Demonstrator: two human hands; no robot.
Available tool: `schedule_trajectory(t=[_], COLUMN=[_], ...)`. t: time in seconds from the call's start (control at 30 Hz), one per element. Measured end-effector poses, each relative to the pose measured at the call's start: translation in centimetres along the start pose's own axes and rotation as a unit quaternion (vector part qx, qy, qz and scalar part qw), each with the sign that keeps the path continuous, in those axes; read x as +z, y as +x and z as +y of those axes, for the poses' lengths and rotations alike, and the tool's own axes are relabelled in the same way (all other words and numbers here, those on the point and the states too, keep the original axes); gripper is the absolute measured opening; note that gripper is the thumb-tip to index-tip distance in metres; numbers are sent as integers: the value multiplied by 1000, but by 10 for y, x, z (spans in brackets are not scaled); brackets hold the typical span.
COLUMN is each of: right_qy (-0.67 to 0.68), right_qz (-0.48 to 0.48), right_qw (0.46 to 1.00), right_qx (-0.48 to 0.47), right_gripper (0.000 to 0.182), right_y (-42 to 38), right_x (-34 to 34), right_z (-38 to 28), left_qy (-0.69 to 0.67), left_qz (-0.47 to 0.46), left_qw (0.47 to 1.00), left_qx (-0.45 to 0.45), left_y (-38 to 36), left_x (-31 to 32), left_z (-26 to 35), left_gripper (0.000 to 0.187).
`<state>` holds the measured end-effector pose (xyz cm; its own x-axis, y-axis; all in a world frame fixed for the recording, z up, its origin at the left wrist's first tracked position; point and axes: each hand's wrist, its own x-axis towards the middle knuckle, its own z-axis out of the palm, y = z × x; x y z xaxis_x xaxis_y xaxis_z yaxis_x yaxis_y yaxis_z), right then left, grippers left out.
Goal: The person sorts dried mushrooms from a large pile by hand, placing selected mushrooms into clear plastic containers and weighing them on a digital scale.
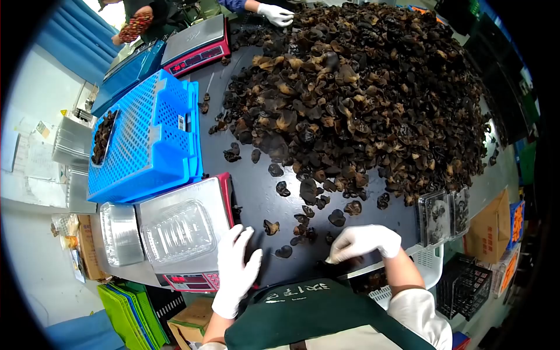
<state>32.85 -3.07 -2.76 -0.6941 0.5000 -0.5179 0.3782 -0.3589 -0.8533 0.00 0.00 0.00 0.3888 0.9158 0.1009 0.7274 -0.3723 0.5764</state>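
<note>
My left hand, in a white glove, hovers by the near right corner of a digital scale with its fingers spread and nothing in them. On the scale's plate lies a clear plastic tray with nothing inside. My right hand, also gloved in white, is bent down at the table's near edge with its fingers pinched together. What is between its fingertips, if anything, I cannot make out. Loose wood ear mushrooms lie just beyond it, in front of a large heap of wood ear mushrooms.
Stacked clear trays stand left of the scale. Blue crates and a second scale line the left side. Filled clear boxes sit at right, above a white basket. A co-worker's gloved hand touches the heap's far edge.
</note>
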Motion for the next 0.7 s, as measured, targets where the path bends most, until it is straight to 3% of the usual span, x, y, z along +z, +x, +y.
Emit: schedule_trajectory(t=[0.07,0.17,0.23,0.37,0.43,0.5,0.57,0.63,0.7], right_qy=[-59,-117,-131,-135,-173,-182,-253,-300,-358], right_qz=[64,331,453,487,551,603,662,654,622], right_qw=[990,936,880,854,799,750,683,689,684], right_qx=[115,25,-62,-120,-168,-203,-178,-87,-130], right_gripper=[35,26,16,15,14,23,36,45,35], right_y=[-38,-14,1,51,69,77,87,98,105], right_x=[16,34,48,56,52,39,23,15,11], right_z=[-15,9,18,14,9,2,3,11,24], left_qy=[-26,9,-16,79,95,94,37,-37,-67], left_qz=[-46,-111,-75,-99,-113,-111,-130,-139,-206], left_qw=[998,993,996,992,989,989,991,989,973], left_qx=[24,50,50,26,14,18,13,-29,-84], left_y=[8,30,39,48,42,36,27,25,28], left_x=[29,61,86,92,97,102,102,100,95], left_z=[13,-12,-9,-14,-23,-29,-33,-28,-14], left_gripper=[47,48,55,70,68,44,33,26,30])
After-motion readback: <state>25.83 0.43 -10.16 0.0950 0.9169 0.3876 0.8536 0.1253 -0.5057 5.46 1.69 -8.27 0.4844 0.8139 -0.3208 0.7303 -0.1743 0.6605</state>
